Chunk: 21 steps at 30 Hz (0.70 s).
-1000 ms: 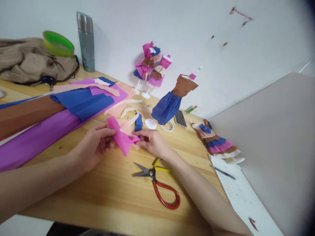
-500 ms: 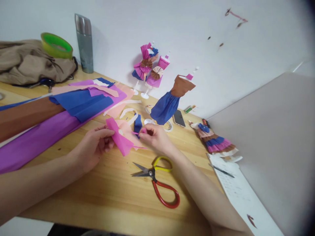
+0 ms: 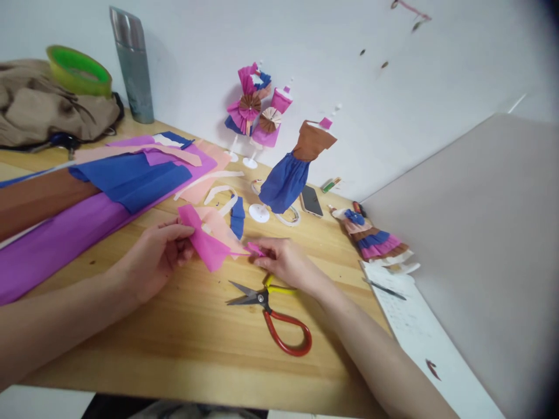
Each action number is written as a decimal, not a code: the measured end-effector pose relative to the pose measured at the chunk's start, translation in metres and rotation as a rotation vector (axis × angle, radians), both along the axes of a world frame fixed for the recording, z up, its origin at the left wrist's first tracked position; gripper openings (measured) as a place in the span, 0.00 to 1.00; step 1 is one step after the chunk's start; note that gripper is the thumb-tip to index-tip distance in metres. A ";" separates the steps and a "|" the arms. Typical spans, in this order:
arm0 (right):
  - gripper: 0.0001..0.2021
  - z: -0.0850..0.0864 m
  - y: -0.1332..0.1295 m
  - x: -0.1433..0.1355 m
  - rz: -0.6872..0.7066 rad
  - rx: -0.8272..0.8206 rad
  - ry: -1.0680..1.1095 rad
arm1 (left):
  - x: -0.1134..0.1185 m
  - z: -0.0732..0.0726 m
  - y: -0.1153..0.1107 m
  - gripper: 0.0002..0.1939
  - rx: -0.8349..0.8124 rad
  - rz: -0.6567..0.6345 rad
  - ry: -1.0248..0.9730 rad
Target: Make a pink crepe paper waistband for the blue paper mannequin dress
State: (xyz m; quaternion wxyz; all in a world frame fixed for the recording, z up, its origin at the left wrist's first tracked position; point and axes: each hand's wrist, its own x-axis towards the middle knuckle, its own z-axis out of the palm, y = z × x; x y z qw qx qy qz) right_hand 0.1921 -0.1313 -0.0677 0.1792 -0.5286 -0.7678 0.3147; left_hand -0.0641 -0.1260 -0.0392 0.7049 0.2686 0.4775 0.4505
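Pink paper [image 3: 205,241]: I see it held up between both hands, above the middle of the table [image 3: 174,343]; a thin strip seems to run right from its corner.
Left hand [image 3: 163,253]: thumb and fingers pinch the paper's left edge.
Right hand [image 3: 283,262]: fingertips nip a small pink end; I cannot tell for sure whether it is joined to the rest.
Peach paper [image 3: 220,221]: just beyond the pink, partly covered by it; contact unclear to me.
Scissors [image 3: 261,298]: on the near side, blades apart and pointing left, one handle partly hidden by the right hand.
Blue-and-brown dress [image 3: 286,180]: farther off, to the right, near a phone [image 3: 311,201].
Coloured sheets [image 3: 135,177]: spread at the left.
Tear risk: I judge a hard rightward pull could rip that narrow strip, since it looks flimsy.
Snag risk: lowering the right wrist might jog the scissors, lying so close beneath.
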 end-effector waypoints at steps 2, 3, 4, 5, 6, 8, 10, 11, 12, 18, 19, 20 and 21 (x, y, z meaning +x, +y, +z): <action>0.13 0.006 0.000 -0.009 0.074 0.027 -0.108 | 0.001 0.003 -0.001 0.06 -0.017 0.010 0.002; 0.13 0.008 0.000 -0.013 0.088 0.032 -0.161 | 0.002 0.004 -0.001 0.07 -0.026 0.014 0.001; 0.10 0.010 0.001 -0.017 0.091 0.033 -0.209 | 0.002 0.005 -0.001 0.07 -0.032 0.015 -0.001; 0.07 0.011 0.001 -0.019 0.085 0.035 -0.248 | 0.002 0.006 -0.002 0.08 -0.034 0.017 -0.005; 0.05 0.011 0.001 -0.019 0.075 0.040 -0.270 | 0.002 0.007 -0.002 0.08 -0.033 0.020 -0.006; 0.06 0.011 0.001 -0.017 0.053 0.062 -0.254 | 0.001 0.006 -0.002 0.09 -0.029 0.010 -0.009; 0.07 0.012 0.001 -0.010 0.010 0.084 -0.181 | 0.000 0.004 -0.002 0.09 -0.028 0.001 -0.006; 0.08 0.013 0.002 -0.006 -0.023 0.087 -0.137 | 0.000 0.003 -0.002 0.09 -0.028 -0.004 -0.005; 0.09 0.013 0.002 -0.002 -0.059 0.085 -0.091 | -0.001 0.002 -0.001 0.08 -0.026 -0.005 -0.005; 0.13 0.017 0.014 0.020 -0.273 -0.056 0.192 | 0.000 0.002 0.000 0.07 -0.011 0.003 -0.014; 0.13 0.018 0.017 0.024 -0.313 -0.109 0.233 | 0.000 0.002 0.000 0.07 -0.005 0.003 -0.015; 0.13 0.019 0.020 0.029 -0.348 -0.164 0.275 | 0.000 0.001 0.000 0.07 0.001 0.001 -0.019; 0.14 0.020 0.023 0.035 -0.372 -0.220 0.315 | 0.000 0.001 -0.001 0.07 0.001 -0.002 -0.024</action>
